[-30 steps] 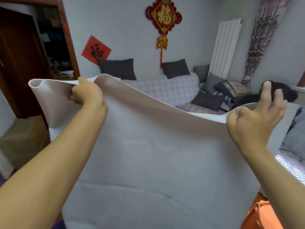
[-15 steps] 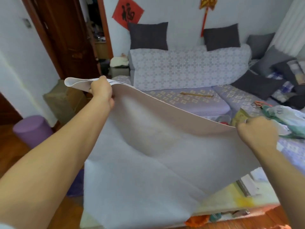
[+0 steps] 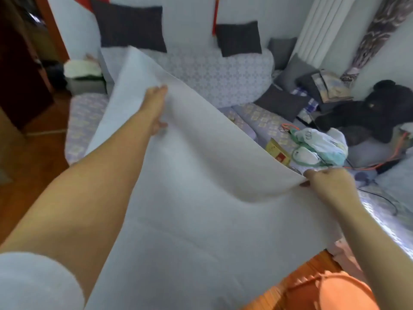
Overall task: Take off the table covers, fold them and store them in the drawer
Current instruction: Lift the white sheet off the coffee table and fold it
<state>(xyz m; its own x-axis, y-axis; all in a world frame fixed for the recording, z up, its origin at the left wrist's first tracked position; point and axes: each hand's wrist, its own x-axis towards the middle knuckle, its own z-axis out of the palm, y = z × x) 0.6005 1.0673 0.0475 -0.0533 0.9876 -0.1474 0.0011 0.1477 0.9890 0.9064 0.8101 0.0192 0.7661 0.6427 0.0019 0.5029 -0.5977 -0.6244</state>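
Observation:
A large pale grey table cover (image 3: 201,209) hangs spread in front of me over the sofa. My left hand (image 3: 156,106) is stretched far out and lies against the near face of the cover, below its raised far corner, with the fingers looking straight; the frame is blurred there. My right hand (image 3: 326,184) pinches the cover's upper edge at the right, lower and closer to me. The cover sags between the two hands and hides what is under it.
A patterned sofa (image 3: 212,70) with dark cushions (image 3: 131,25) stands ahead. On its seat at the right lie plastic bags (image 3: 317,146), a yellow box (image 3: 277,151), cables and a black plush toy (image 3: 375,110). An orange stool (image 3: 335,291) is at the bottom right, a wooden door (image 3: 20,63) at the left.
My left hand has let go of the top edge and now lies against the cover's face, with the far corner standing above it. My right hand has dropped lower, holding its edge.

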